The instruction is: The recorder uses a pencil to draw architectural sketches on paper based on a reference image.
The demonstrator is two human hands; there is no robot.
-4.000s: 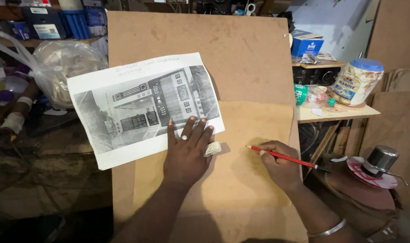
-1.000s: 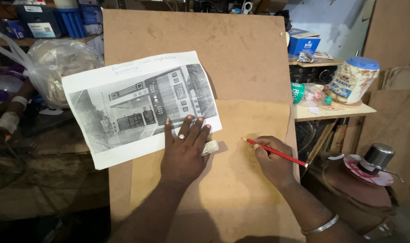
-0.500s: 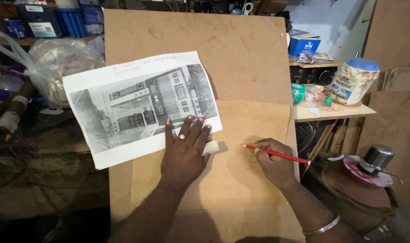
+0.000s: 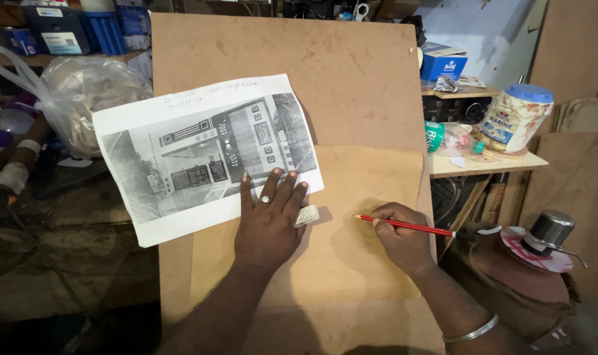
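— Head view, looking down: what does the left hand point(image 4: 267, 223) have under it?

— It lies flat, palm down, fingers stretched and slightly spread, gripping nothing. The fingertips press on the lower edge of a white sheet of paper printed with a grey picture of a building front point(image 4: 204, 154). A small pale, faceted eraser-like block point(image 4: 306, 215) sits just beside the little finger, touching the hand's edge.

— And the paper itself?

— It lies tilted on a large brown fibreboard panel point(image 4: 292, 72), its left part hanging past the panel's left edge. A lighter tan sheet of board point(image 4: 371, 177) lies on the lower part of the panel, and the heel of that hand rests on it.

— The right hand point(image 4: 401, 240)?

— Fingers curled closed around a thin red pencil point(image 4: 404, 225), in a writing grip. The pencil lies almost level, tip pointing left, at the tan sheet's surface, well to the right of the eraser block. I cannot tell whether the tip touches. A silver metal bangle point(image 4: 471, 331) circles the wrist.

— What stands around?

— At the right, a small wooden shelf point(image 4: 509, 164) carries a clear plastic jar with a blue lid point(image 4: 516, 118). Lower right, a dark metal knob on a round white disc point(image 4: 545, 238). At the left, a crumpled clear plastic bag point(image 4: 89, 92).
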